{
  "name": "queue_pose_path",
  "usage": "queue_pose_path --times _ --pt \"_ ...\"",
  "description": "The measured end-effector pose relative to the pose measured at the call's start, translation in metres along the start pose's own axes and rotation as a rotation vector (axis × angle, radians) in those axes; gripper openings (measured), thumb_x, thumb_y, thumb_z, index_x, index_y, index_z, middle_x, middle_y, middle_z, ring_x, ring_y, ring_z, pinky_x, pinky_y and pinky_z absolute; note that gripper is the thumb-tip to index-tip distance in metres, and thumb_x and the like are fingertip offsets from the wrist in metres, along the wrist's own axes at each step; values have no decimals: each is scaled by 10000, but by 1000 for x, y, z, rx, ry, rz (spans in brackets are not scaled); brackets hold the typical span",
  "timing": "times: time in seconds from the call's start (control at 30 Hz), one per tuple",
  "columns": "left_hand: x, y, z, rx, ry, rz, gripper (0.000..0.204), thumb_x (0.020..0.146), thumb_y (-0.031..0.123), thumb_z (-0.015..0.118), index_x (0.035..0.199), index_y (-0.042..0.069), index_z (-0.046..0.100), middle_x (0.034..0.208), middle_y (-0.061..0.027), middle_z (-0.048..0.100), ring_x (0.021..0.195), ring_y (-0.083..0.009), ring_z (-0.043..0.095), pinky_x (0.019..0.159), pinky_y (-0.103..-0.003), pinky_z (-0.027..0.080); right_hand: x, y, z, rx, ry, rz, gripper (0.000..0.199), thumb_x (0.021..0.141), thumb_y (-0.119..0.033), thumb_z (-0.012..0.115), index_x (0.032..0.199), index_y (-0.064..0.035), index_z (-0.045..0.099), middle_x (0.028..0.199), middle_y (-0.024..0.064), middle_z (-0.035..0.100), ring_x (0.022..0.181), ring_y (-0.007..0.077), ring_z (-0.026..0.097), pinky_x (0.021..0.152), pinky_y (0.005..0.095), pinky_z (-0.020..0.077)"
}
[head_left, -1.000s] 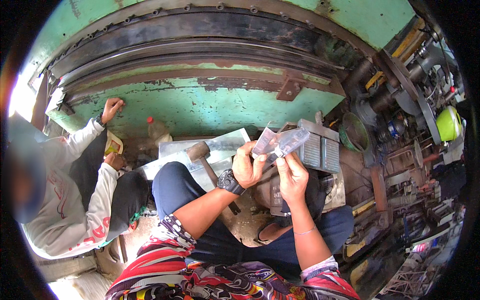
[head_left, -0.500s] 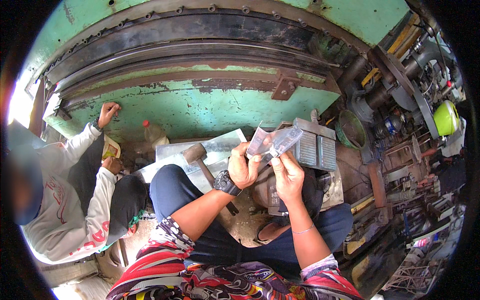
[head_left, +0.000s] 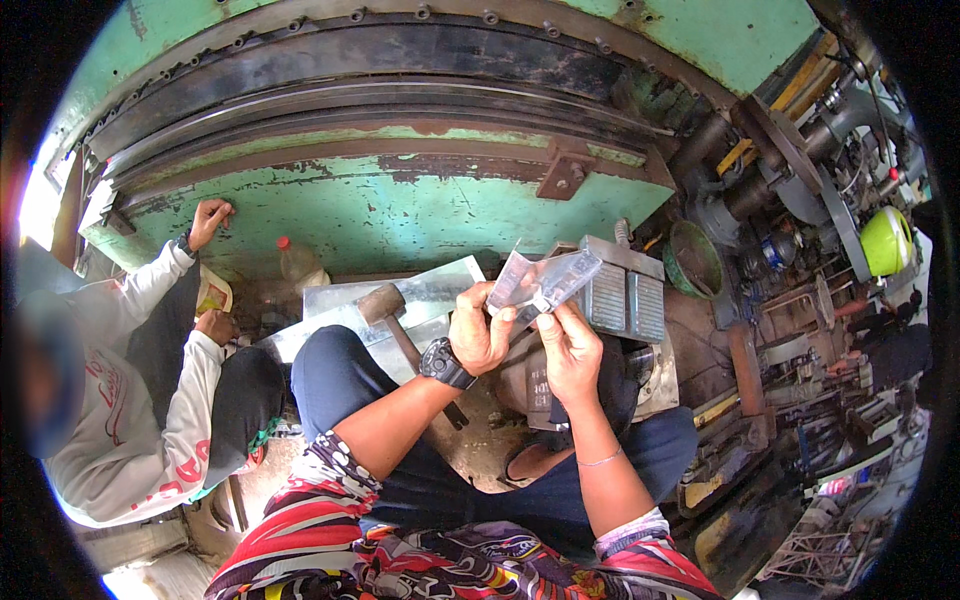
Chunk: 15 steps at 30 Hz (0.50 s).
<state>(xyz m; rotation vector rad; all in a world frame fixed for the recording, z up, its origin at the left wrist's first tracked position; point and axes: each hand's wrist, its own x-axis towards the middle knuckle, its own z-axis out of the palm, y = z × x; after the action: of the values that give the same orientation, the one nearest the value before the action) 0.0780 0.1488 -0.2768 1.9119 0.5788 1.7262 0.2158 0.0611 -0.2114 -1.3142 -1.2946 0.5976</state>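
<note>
Shiny folded piece (head_left: 562, 280): held up just off centre of the view, toward 2 o'clock (directions below are from here)
Left hand (head_left: 482, 332): at 8 o'clock, thumb and fingers pinching its left side, chunky black watch (head_left: 442, 364) on that wrist
Right hand (head_left: 570, 355): down around 5, thumb and fingers pinching its near edge
Mallet (head_left: 381, 303): over at 9, head resting on shiny flat sheets (head_left: 445, 280)
Ribbed metal block (head_left: 622, 290): 3 o'clock, right beside it
Green machine (head_left: 400, 220): big scuffed thing at 11
Co-worker (head_left: 130, 400): sitting way out between 8 and 9
</note>
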Motion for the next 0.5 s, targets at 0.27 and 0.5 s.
queue_pose_path --times 0.27,0.5 --pt "3 9 1 31 42 -2 368 1061 193 650 1295 -32 475 1106 -196 715 908 -282 732 800 -398 581 0 6 -2 -3 -14 -1 326 1060 -156 671 1316 45 693 1238 101 728 1134 167 653 1010 325 503" --pt "2 9 1 81 70 35 388 1059 202 656 1299 -41 473 1085 -197 711 901 -288 734 793 -396 583 1 3 1 -7 6 -31 304 1058 -137 668 1296 50 700 1221 96 732 1115 170 656 995 324 506"
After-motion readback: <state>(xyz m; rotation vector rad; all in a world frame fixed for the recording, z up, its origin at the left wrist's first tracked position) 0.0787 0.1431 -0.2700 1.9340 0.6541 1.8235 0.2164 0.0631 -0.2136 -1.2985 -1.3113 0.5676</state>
